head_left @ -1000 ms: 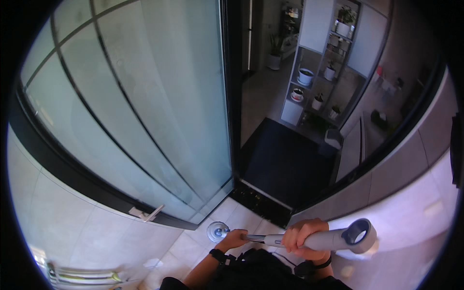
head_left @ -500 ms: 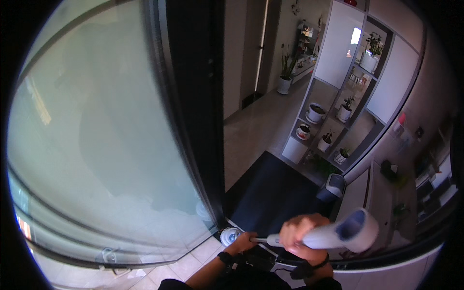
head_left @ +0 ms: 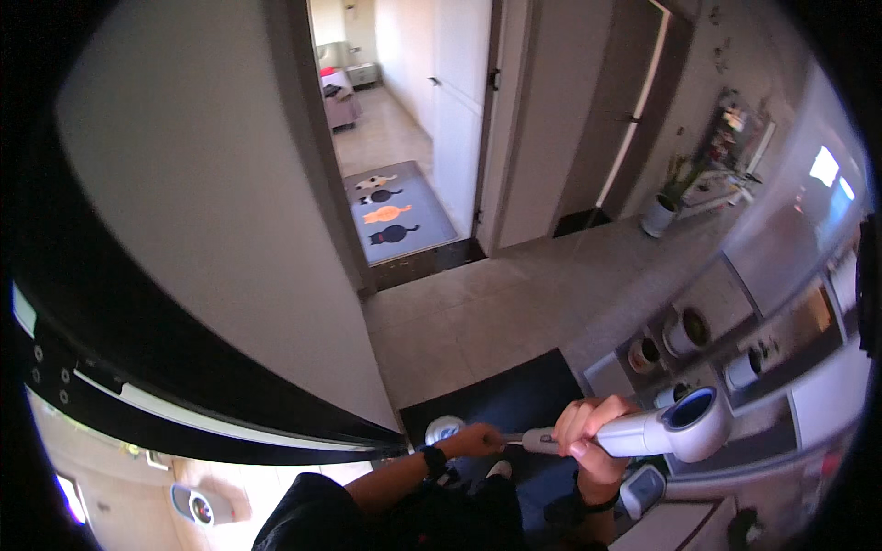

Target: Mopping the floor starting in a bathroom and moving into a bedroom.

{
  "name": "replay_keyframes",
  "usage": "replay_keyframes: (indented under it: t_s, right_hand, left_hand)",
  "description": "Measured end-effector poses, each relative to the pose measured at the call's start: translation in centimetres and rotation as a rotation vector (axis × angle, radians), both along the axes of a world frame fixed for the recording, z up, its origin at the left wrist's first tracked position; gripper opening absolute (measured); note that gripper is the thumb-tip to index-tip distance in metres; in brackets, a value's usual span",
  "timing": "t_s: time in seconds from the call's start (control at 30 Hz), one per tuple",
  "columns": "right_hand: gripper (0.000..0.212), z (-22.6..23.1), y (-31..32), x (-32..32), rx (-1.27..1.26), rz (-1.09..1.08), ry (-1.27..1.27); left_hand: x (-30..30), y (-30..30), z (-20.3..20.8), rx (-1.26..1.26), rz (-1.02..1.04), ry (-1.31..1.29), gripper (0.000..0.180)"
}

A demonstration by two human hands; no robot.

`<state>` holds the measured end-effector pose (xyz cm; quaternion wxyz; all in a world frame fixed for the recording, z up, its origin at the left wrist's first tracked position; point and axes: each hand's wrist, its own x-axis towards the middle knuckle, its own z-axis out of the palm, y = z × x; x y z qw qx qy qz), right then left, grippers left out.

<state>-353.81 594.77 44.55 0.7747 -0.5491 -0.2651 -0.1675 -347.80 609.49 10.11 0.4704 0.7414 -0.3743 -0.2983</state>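
At far left, a black door frame point(head_left: 184, 418) curves past a plain wall point(head_left: 220, 202), where frosted glass filled the view a second ago. Next, an inner doorway shows a grey mat with cat figures point(head_left: 400, 213) beside a white door point(head_left: 459, 138). Low in the centre, the left hand point(head_left: 478, 442), above a black wristwatch point(head_left: 433, 462), curls round the thin metal shaft of a long-handled tool point(head_left: 636, 437); a white disc point(head_left: 445, 428), apparently its far end, lies just left of that hand, over a dark mat point(head_left: 547, 384). The right hand point(head_left: 593, 430) wraps the pale handle, whose hollow round end points right. Potted plants on shelves point(head_left: 684, 332) and a bin point(head_left: 643, 491) stand at right. The person has turned left and moved to the mat, so the tool seems to have been carried through the doorway, its two-handed hold unchanged.
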Motion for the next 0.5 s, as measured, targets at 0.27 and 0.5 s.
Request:
replay_keyframes:
  t_s: [0.27, 0.5]
  right_hand:
    - [0.019, 5.4, -4.4, 21.0, -0.223, 0.272, -0.123]
    - [0.024, 3.4, -3.8, 41.8, -0.356, 0.254, -0.076]
  left_hand:
    - [17.5, -5.4, 8.2, -0.192, 0.492, 0.046, 0.018]
    - [35.5, -6.4, 8.0, -0.116, 0.639, 0.412, 0.019]
